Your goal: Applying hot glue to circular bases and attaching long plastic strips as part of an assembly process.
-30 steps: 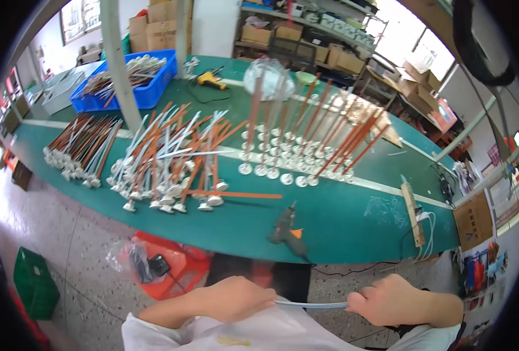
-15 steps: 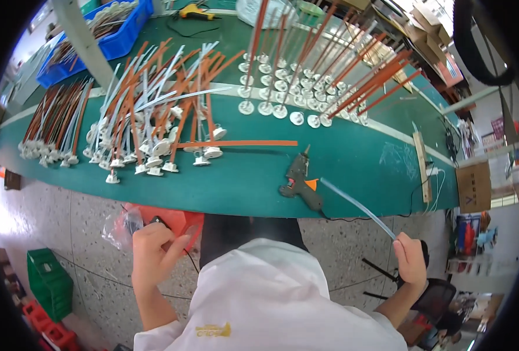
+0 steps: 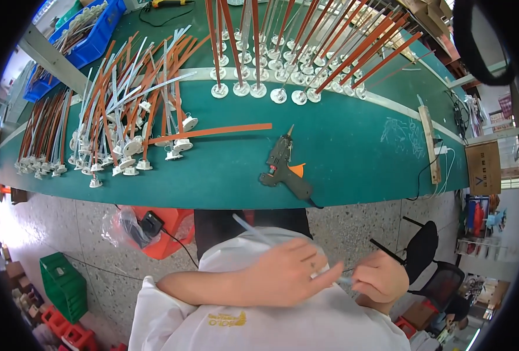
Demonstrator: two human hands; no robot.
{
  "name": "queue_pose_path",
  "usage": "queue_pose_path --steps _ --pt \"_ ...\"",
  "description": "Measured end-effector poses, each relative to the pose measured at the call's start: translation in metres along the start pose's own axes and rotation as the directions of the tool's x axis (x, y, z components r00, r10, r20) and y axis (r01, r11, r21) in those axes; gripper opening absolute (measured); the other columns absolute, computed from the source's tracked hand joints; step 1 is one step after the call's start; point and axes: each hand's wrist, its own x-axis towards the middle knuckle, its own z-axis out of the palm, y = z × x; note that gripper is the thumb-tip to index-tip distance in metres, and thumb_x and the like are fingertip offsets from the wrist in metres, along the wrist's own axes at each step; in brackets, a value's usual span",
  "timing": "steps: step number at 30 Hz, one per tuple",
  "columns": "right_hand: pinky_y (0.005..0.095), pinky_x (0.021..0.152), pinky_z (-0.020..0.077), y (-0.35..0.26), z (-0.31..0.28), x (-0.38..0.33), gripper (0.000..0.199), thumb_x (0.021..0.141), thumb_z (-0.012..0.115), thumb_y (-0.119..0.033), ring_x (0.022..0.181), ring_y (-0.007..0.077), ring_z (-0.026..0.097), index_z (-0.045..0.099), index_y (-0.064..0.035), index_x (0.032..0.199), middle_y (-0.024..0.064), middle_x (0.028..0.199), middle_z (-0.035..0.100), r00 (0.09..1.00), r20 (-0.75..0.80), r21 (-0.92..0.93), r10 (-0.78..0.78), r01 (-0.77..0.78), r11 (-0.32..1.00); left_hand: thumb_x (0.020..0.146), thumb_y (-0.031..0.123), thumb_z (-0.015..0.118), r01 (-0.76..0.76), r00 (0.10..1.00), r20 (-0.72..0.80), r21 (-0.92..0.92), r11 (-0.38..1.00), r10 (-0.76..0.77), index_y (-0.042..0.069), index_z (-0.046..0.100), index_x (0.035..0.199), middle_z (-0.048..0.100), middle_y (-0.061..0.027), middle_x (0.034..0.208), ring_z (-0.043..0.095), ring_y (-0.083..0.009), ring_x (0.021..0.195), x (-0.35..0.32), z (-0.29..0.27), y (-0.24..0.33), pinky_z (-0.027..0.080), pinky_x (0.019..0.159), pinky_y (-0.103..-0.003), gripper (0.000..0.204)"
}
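Observation:
A long translucent glue stick [image 3: 251,228] slants across my body above the white shirt. My right hand [image 3: 381,278] is closed round its right end. My left hand [image 3: 289,272] lies over the stick's middle, fingers curled round it and thumb pointing right; motion blurs it. The stick's far end sticks out past the left hand's knuckles. On the green table just ahead lies a dark glue gun [image 3: 284,167] with an orange trigger, its nozzle pointing away.
Bundles of brown and white strips with white bases [image 3: 128,149] lie at the left of the green table [image 3: 213,187]. Upright rods on round bases [image 3: 258,89] stand at the back. A blue crate [image 3: 90,50] sits far left, a wooden strip [image 3: 429,143] right, a red stool [image 3: 169,231] below.
My right hand has drawn the glue stick off the table side and in toward my body. My left hand has come across from the left onto the stick. The view has shifted slightly.

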Motion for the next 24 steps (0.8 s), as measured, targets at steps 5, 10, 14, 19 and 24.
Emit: queue_pose_path --steps 5,10,14,19,24 --pt "0.0402 0.051 0.0405 0.048 0.013 0.024 0.026 0.088 0.064 -0.015 0.055 0.0289 0.054 0.054 -0.0022 0.067 0.0114 0.061 0.052 0.603 -0.749 0.094 0.275 -0.314 0.945 0.078 0.005 0.066 0.190 0.973 0.161 -0.145 0.971 -0.166 0.002 0.061 0.092 0.061 -0.0121 0.077 0.062 -0.0280 0.060 -0.025 -0.010 -0.014 0.051 0.052 -0.040 0.015" --pt "0.0377 0.063 0.0490 0.090 0.028 0.121 0.032 0.082 0.074 -0.019 0.071 0.0267 0.062 0.062 -0.0035 0.107 0.0110 0.081 0.062 0.707 -0.681 -0.204 0.193 -0.435 0.877 0.092 0.004 0.056 0.690 0.718 -0.013 -0.117 0.714 -0.696 0.000 0.056 0.094 0.056 -0.0169 0.067 0.059 -0.0360 0.059 -0.064 -0.039 -0.024 0.046 0.054 -0.042 0.004" --pt "0.0445 0.073 0.0521 0.103 0.033 0.151 0.053 0.076 0.072 -0.015 0.081 0.0378 0.066 0.052 -0.0031 0.124 0.0162 0.088 0.067 0.797 -0.546 -0.288 0.260 -0.470 0.835 0.094 0.000 0.051 0.712 0.669 -0.135 -0.168 0.682 -0.731 -0.001 0.056 0.090 0.048 -0.0093 0.057 0.050 -0.0229 0.047 -0.067 -0.039 -0.020 0.036 0.046 -0.033 0.006" --pt "0.0415 0.067 0.0542 0.121 0.038 0.146 0.051 0.071 0.065 -0.003 0.075 0.0329 0.068 0.049 -0.0005 0.119 0.0180 0.092 0.067 0.874 -0.447 -0.221 0.192 -0.316 0.923 0.094 0.000 0.052 0.690 0.675 -0.167 -0.205 0.694 -0.719 -0.001 0.056 0.092 0.048 -0.0089 0.058 0.047 -0.0214 0.046 -0.063 -0.032 -0.017 0.034 0.046 -0.032 0.005" --pt "0.0252 0.042 0.0454 0.080 0.063 0.121 0.044 0.077 0.058 0.007 0.056 0.0130 0.059 0.042 -0.0020 0.117 0.0097 0.083 0.058 0.615 -0.553 0.736 0.562 0.044 0.676 0.094 0.000 0.053 0.665 0.710 -0.081 -0.247 0.705 -0.699 -0.001 0.057 0.093 0.049 -0.0096 0.059 0.048 -0.0226 0.047 -0.054 -0.030 -0.024 0.036 0.047 -0.034 0.004"
